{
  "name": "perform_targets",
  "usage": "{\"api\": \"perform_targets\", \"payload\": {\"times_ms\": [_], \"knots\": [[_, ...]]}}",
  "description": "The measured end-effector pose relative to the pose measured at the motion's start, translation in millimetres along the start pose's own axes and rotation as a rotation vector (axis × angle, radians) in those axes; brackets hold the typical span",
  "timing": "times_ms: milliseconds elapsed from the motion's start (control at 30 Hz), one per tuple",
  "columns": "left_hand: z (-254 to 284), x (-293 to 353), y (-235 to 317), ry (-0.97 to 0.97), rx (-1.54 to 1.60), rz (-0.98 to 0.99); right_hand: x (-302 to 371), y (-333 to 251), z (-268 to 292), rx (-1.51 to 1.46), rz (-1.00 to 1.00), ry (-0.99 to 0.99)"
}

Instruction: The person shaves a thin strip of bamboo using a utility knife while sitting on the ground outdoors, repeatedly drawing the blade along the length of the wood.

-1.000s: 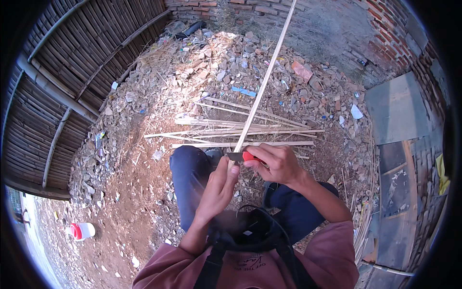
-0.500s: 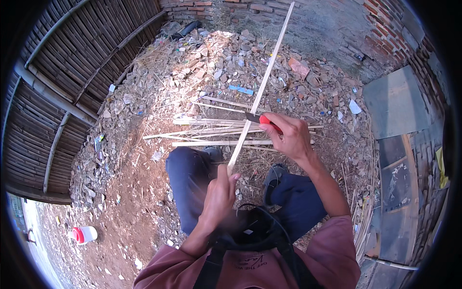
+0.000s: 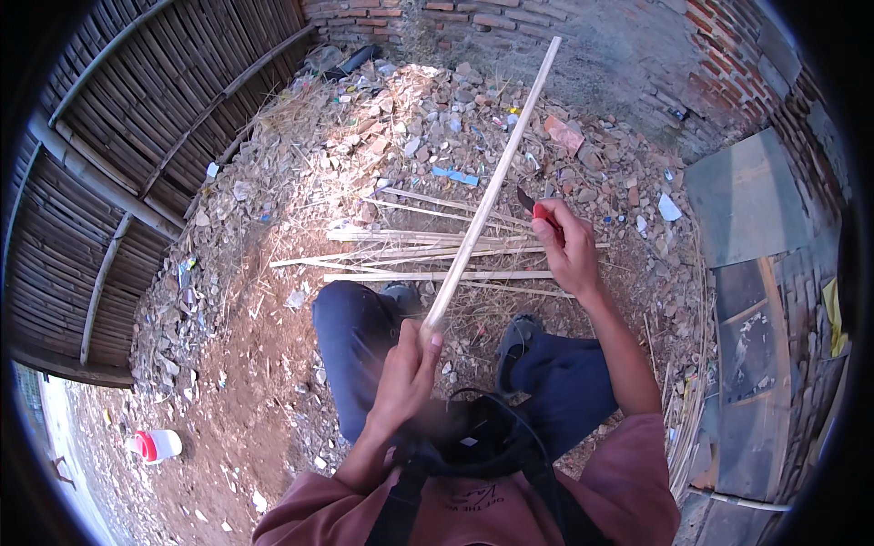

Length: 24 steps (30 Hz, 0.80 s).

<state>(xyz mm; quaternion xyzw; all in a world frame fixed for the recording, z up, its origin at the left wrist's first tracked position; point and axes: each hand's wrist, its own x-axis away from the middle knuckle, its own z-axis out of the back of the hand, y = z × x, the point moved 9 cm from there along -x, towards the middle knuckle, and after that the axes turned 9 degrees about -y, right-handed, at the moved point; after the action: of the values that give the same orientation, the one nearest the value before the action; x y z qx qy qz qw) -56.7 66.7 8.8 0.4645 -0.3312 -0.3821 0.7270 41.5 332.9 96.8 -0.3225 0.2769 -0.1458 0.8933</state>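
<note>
Between my thumb and fingers, my left hand (image 3: pixel 409 369) grips the lower end of a long pale bamboo strip (image 3: pixel 496 182). The strip slants up and away to the right, its far end in the air near the brick wall. My right hand (image 3: pixel 571 250) is closed around the red handle of a knife (image 3: pixel 539 210). Its dark blade points up and left, a short way right of the strip and apart from it. Several more pale strips (image 3: pixel 391 237) lie loosely across one another on the ground beyond my knees.
Rubble and scraps (image 3: pixel 428 118) cover the ground towards the brick wall (image 3: pixel 583 55). A bamboo-slat wall (image 3: pixel 109 191) rises on the left. On the bare earth at lower left lies a white container with a red lid (image 3: pixel 159 446). Grey panels (image 3: pixel 751 196) stand at the right.
My right hand with the knife has come off the strip and moved right. The strip's far end has dropped lower, while my left hand still holds its near end.
</note>
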Motion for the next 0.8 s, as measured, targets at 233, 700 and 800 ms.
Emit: {"api": "perform_targets", "payload": {"times_ms": [233,700,800], "knots": [[12.0,-12.5,18.9,0.104,0.044,-0.074,19.1,-48.1,-56.2,0.057,0.253,-0.19],[7.6,-18.0,32.1,0.081,0.135,-0.126,34.7,-72.1,-89.3,0.022,0.444,-0.281],[6.1,-20.9,28.1,0.107,0.09,-0.161,34.2,-74.2,-87.3,0.034,0.455,-0.279]]}}
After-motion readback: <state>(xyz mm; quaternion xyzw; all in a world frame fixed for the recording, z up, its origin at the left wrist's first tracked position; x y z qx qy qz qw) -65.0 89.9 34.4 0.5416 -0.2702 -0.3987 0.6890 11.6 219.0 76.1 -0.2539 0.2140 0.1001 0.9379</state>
